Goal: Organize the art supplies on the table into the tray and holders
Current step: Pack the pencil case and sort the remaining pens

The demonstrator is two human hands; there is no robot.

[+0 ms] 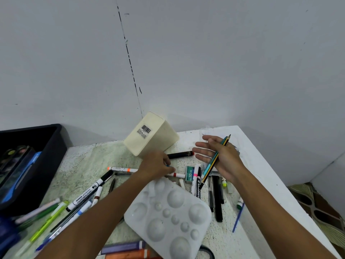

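White palette lies nearest; beyond it, left hand pinches a small pen; right hand, fingers spread, holds two pencils; upend the cream holder first.

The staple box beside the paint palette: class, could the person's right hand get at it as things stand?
Probably yes. The staple box lies uncovered on the table just below the right hand. But that hand already holds pencils, so its grasp may be awkward.

Speckled table — markers, palette, staple box scattered.
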